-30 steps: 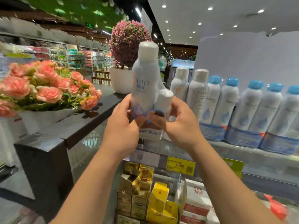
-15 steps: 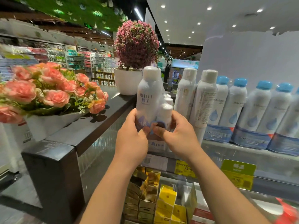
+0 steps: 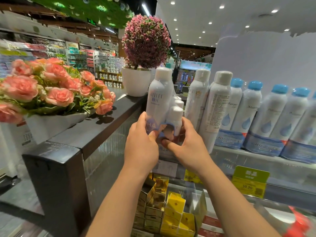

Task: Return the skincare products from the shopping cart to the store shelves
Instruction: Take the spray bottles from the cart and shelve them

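Note:
A shrink-wrapped spray set (image 3: 159,98), one tall white bottle bundled with a small one (image 3: 174,117), stands upright at the left end of the glass shelf (image 3: 239,154). My left hand (image 3: 141,142) grips its lower left side. My right hand (image 3: 189,144) grips its lower right, thumb across the blue label. Its base is hidden behind my hands, so contact with the shelf cannot be told. More white bottles of the same kind (image 3: 199,100) stand just right of it.
Blue-capped spray bottles (image 3: 253,108) fill the shelf to the right. A dark counter (image 3: 95,127) on the left carries pink roses (image 3: 51,88) and a potted flower ball (image 3: 145,43). Gold and yellow boxes (image 3: 164,211) sit on the lower shelf, behind price tags (image 3: 249,182).
Both hands have carried the spray set down and forward, from raised in front of the flower ball to the shelf's left end beside the white bottles.

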Action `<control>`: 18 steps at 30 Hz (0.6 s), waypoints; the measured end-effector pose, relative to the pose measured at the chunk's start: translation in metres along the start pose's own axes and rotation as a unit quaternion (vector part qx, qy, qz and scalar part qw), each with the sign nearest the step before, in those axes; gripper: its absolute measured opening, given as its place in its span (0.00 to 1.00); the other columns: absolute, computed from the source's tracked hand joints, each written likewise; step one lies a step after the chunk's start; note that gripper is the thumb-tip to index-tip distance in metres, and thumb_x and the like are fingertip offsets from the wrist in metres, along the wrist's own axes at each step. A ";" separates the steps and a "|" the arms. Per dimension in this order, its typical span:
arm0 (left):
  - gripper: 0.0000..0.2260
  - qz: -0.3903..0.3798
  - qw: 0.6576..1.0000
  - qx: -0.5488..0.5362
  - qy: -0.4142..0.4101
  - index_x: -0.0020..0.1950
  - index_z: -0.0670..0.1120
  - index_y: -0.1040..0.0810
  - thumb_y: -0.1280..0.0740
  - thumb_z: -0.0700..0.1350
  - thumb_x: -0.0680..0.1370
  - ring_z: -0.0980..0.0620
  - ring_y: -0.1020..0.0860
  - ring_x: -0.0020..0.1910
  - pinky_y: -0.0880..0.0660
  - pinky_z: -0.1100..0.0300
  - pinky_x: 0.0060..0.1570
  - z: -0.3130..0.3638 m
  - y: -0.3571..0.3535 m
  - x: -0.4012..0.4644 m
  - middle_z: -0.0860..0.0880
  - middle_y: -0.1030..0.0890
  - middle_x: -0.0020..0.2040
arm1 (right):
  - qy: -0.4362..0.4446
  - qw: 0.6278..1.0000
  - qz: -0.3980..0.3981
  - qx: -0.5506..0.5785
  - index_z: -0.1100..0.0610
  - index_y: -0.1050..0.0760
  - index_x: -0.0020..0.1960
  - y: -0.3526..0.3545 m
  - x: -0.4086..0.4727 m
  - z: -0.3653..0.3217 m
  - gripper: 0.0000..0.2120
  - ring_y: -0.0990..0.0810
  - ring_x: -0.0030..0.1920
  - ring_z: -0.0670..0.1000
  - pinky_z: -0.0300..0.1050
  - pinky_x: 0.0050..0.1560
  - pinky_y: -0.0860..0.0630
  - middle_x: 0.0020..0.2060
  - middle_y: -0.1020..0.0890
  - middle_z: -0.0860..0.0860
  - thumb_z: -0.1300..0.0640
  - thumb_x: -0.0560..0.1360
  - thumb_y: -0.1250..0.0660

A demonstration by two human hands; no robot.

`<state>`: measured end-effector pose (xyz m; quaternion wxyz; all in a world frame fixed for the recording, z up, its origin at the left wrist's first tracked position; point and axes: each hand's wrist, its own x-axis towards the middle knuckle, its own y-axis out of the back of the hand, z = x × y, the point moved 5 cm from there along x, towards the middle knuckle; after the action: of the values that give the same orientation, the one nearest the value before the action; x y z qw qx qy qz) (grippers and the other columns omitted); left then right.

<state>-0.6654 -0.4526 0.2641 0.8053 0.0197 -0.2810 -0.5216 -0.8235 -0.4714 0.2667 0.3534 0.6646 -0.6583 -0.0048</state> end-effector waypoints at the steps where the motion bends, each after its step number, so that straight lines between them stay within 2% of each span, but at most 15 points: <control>1: 0.23 -0.002 1.000 0.001 -0.001 0.77 0.60 0.34 0.35 0.44 0.84 0.54 0.27 0.68 0.30 0.58 0.60 0.001 0.000 0.001 0.56 0.27 0.70 | 0.002 1.000 0.003 -0.002 0.41 0.35 0.72 -0.001 -0.001 0.000 0.35 0.24 0.54 0.29 0.21 0.47 0.28 0.59 0.21 0.41 0.54 0.73 0.20; 5: 0.22 -0.005 1.000 0.000 -0.001 0.77 0.59 0.34 0.36 0.44 0.84 0.53 0.27 0.69 0.29 0.56 0.63 0.002 0.000 0.001 0.56 0.26 0.70 | 0.000 1.000 0.005 -0.006 0.40 0.36 0.73 -0.001 -0.002 0.000 0.35 0.21 0.57 0.38 0.27 0.49 0.25 0.61 0.22 0.41 0.51 0.73 0.21; 9: 0.24 0.002 1.000 -0.002 0.006 0.79 0.58 0.36 0.35 0.45 0.84 0.53 0.28 0.71 0.28 0.52 0.67 0.003 0.002 -0.002 0.55 0.28 0.73 | -0.001 1.000 0.003 -0.004 0.40 0.37 0.74 -0.001 -0.001 0.002 0.36 0.21 0.60 0.43 0.33 0.56 0.24 0.62 0.22 0.43 0.52 0.74 0.21; 12: 0.23 0.001 1.000 -0.006 0.004 0.77 0.58 0.34 0.34 0.45 0.84 0.56 0.28 0.67 0.28 0.55 0.65 0.004 0.004 -0.004 0.56 0.27 0.71 | -0.007 1.000 0.000 -0.008 0.40 0.37 0.74 -0.001 -0.001 0.003 0.36 0.20 0.60 0.44 0.36 0.59 0.23 0.63 0.21 0.44 0.52 0.74 0.21; 15: 0.21 0.004 1.000 0.001 -0.004 0.75 0.58 0.32 0.33 0.44 0.83 0.55 0.27 0.65 0.30 0.59 0.61 0.005 0.007 -0.005 0.56 0.27 0.68 | -0.017 1.000 -0.007 -0.012 0.41 0.38 0.75 -0.002 0.000 0.001 0.37 0.20 0.59 0.44 0.31 0.54 0.25 0.62 0.21 0.44 0.53 0.74 0.21; 18: 0.25 0.007 1.000 0.019 0.004 0.78 0.56 0.34 0.32 0.43 0.83 0.54 0.26 0.67 0.28 0.56 0.65 0.003 0.009 -0.009 0.55 0.28 0.70 | -0.025 0.999 -0.012 -0.025 0.42 0.38 0.75 0.000 0.000 -0.003 0.37 0.21 0.57 0.43 0.26 0.47 0.28 0.61 0.22 0.44 0.53 0.73 0.21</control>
<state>-0.6617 -0.4399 0.2660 0.8097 0.0349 -0.2876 -0.5103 -0.8219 -0.4698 0.2689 0.3532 0.6629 -0.6588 -0.0421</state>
